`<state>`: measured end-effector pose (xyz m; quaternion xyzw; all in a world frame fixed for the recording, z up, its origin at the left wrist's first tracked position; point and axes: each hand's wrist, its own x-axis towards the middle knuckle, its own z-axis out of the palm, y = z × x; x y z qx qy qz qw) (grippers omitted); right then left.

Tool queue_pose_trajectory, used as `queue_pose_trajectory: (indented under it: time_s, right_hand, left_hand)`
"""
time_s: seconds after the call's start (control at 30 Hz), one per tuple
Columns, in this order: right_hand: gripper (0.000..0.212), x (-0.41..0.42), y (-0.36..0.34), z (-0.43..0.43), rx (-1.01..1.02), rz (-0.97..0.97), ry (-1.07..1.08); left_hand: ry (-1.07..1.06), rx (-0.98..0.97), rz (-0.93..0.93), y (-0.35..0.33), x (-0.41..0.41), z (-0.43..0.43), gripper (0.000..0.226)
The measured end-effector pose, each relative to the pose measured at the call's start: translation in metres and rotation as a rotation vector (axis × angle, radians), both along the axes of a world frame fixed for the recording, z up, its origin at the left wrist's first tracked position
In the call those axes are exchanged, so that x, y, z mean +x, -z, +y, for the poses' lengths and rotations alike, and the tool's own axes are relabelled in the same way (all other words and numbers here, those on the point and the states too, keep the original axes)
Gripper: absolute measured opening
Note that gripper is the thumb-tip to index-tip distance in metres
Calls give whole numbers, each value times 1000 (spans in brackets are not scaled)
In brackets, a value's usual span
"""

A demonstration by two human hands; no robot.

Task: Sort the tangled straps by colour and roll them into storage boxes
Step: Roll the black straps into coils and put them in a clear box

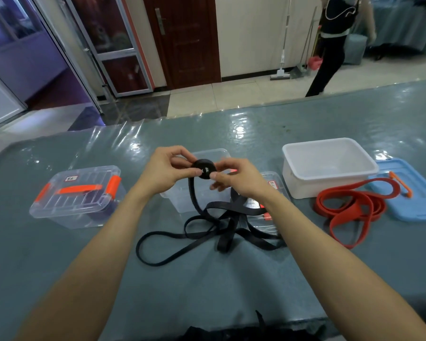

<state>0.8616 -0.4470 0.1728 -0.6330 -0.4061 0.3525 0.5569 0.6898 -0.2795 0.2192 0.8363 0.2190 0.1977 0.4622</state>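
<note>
— Here, what are the two hands doing over the grey-blue table [207, 279]?
— Both grip a tight roll [204, 169] of black strap, held in the air above an open clear box [180, 203]. The left hand [165, 168] pinches the roll from its left side between thumb and curled fingers. The right hand [236, 178] pinches the right edge with thumb and forefinger, its other fingers curled underneath.
— And the rest of that strap?
— It hangs down from the roll into a loose black tangle [221, 225] on the table, in front of the open box and partly across a clear lid [273, 185].
— The red one?
— A red strap [354, 207] lies in slack loops to the right, just in front of a white tub [327, 166], one end running onto a blue lid [421, 205].
— Anything else in shot?
— A closed clear box with orange latches [76, 195] stands at the left. Beyond the table, a person [337, 45] walks past a mop [282, 57] leaning on the wall.
</note>
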Motion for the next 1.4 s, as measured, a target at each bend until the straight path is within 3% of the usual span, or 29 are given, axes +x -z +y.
queue_pose_trajectory:
  time_s: [0.1, 0.2, 0.27, 0.4, 0.6, 0.7, 0.8, 0.9, 0.97, 1.07, 1.13, 1.4]
  right_hand:
    - [43, 1, -9, -1, -105, -317, -31]
    - [19, -3, -17, 5, -73, -373, -57]
    - [10, -5, -21, 5, -6, -278, -20]
    - [20, -2, -27, 4, 180, 2, 112]
    - [16, -6, -17, 10, 282, 311, 142]
    - [21, -6, -7, 11, 254, 379, 109]
    - [34, 6, -8, 4, 92, 58, 53]
    - [42, 12, -20, 1, -59, -316, 20]
    - [30, 12, -27, 6, -109, -478, -51]
    - [12, 7, -30, 9, -112, -562, -81]
    - [12, 8, -31, 8, -38, -485, -17]
    - [24, -1, -29, 12, 267, 227, 185]
  left_hand:
    - [93, 167, 197, -20, 3, 0, 25]
    - [147, 279, 267, -35, 12, -1, 25]
    - [131, 244, 172, -38, 14, 2, 25]
    - [27, -79, -73, -22, 12, 1, 27]
    - [-36, -255, -172, 3, 17, -8, 33]
    - [-15, -246, -98, 1, 14, -3, 30]
    - [30, -103, 73, -10, 7, 5, 23]
    - [120, 250, 349, -28, 10, 10, 19]
    - [183, 402, 482, -39, 15, 7, 17]
    - [208, 433, 502, -48, 20, 7, 17]
    - [173, 314, 385, -48, 16, 14, 21]
    - [2, -217, -191, -19, 17, 3, 35]
